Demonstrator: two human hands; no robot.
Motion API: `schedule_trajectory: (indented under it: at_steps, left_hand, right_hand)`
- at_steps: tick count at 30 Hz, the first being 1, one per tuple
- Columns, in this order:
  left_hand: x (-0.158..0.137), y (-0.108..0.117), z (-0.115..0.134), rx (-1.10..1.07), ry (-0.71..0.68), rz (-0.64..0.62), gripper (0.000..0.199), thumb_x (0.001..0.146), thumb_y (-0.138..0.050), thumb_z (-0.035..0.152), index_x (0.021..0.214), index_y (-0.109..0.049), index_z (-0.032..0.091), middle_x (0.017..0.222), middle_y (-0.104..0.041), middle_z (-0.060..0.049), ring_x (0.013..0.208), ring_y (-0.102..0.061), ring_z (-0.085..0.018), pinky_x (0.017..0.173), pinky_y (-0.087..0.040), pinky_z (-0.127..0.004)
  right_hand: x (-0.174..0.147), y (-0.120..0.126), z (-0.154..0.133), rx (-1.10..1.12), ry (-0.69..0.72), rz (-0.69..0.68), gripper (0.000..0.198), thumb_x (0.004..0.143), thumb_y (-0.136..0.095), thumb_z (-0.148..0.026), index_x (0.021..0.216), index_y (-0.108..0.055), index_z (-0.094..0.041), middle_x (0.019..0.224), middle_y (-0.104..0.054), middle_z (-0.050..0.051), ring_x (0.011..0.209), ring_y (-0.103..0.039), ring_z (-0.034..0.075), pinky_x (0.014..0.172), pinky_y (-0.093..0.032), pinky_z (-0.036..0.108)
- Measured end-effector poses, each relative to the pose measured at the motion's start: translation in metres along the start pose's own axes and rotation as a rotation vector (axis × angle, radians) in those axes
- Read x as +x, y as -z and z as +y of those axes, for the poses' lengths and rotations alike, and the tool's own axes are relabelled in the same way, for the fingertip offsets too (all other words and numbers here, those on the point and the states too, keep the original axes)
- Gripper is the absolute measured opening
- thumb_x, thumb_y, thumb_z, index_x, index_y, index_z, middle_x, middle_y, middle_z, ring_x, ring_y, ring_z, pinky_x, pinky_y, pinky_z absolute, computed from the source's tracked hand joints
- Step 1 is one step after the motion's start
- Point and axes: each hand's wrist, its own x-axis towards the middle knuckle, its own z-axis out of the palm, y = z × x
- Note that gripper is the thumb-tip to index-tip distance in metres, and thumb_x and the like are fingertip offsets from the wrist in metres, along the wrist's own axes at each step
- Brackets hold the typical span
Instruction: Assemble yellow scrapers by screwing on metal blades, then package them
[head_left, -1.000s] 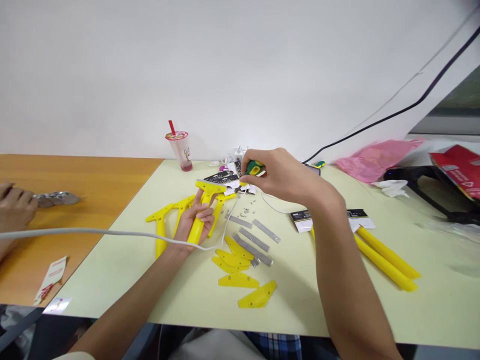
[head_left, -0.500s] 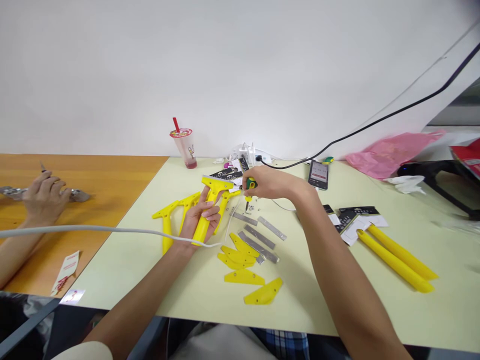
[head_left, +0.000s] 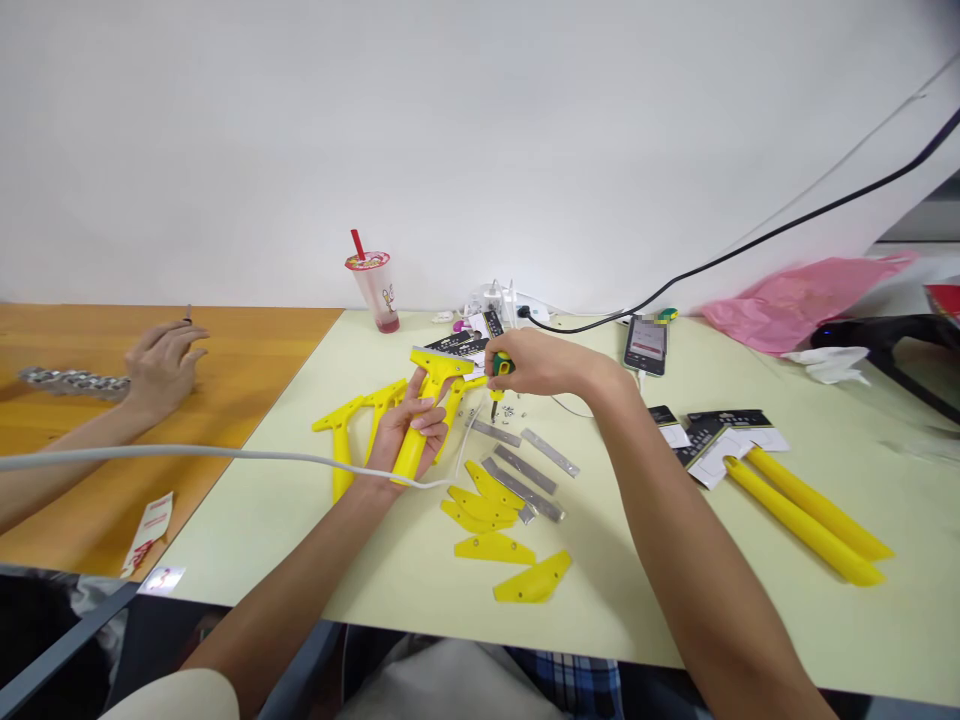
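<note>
My left hand (head_left: 409, 425) is wrapped round the handle of a yellow scraper (head_left: 436, 372), its wide head tilted up and away from me. In my right hand (head_left: 536, 360) is a screwdriver (head_left: 502, 366) with a green and yellow handle, its tip pointing down over small screws (head_left: 508, 411) scattered on the table. More yellow scrapers (head_left: 341, 440) lie to the left of and behind my left hand. Nearer me are several flat metal blades (head_left: 526, 470) and several yellow blade covers (head_left: 495, 547) with holes.
A white cable (head_left: 247, 455) crosses in front of my left wrist. At the back stand a drink cup (head_left: 375, 290) and a phone (head_left: 645, 345). Two yellow handles (head_left: 806, 515) lie right beside printed cards (head_left: 724, 440). On the orange table, a co-worker's hand (head_left: 165, 370) is near a metal chain-like strip (head_left: 73, 383).
The view has shifted slightly left. The co-worker's hand has moved right, off the metal strip. My hands keep nearly the same pose, still holding the scraper and the screwdriver.
</note>
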Motion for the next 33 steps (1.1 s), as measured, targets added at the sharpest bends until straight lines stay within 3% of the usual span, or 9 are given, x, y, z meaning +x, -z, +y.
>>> schedule_trajectory:
  at_steps: [16,27,30,33]
  left_hand:
    - [0.000,0.000,0.000,0.004,0.002,0.000,0.068,0.094,-0.055,-0.005,0.145,-0.071,0.036,0.146,-0.068,-0.009,0.050,-0.046,0.004,0.051,-0.048,-0.011]
    - [0.001,0.003,0.000,0.015,0.011,0.003,0.066,0.093,-0.058,-0.005,0.145,-0.070,0.034,0.148,-0.067,-0.010,0.052,-0.048,0.003,0.053,-0.049,-0.011]
    - [0.002,0.003,-0.002,0.038,0.012,0.038,0.064,0.094,-0.060,-0.006,0.145,-0.066,0.032,0.140,-0.069,-0.009,0.056,-0.054,0.002,0.063,-0.057,-0.013]
    - [0.003,0.002,-0.005,0.092,-0.015,0.056,0.060,0.094,-0.065,-0.003,0.142,-0.065,0.031,0.118,-0.072,-0.003,0.056,-0.056,0.001,0.095,-0.066,-0.028]
  right_hand:
    - [-0.011,0.011,-0.001,0.006,-0.007,0.037,0.003,0.092,-0.077,-0.023,0.093,-0.073,-0.022,0.085,-0.075,0.004,0.072,-0.064,0.018,0.064,-0.040,0.032]
    - [-0.035,0.029,-0.014,-0.007,0.011,0.285,0.013,0.098,-0.073,-0.033,0.092,-0.073,-0.021,0.085,-0.071,0.005,0.074,-0.058,0.019,0.068,-0.037,0.035]
    - [-0.034,0.029,-0.013,0.021,0.038,0.300,0.018,0.099,-0.073,-0.036,0.091,-0.072,-0.021,0.083,-0.070,0.004,0.070,-0.056,0.017,0.065,-0.035,0.034]
    - [-0.035,0.029,-0.013,0.055,0.059,0.327,0.019,0.098,-0.074,-0.038,0.091,-0.073,-0.020,0.085,-0.070,0.005,0.070,-0.056,0.017,0.065,-0.036,0.034]
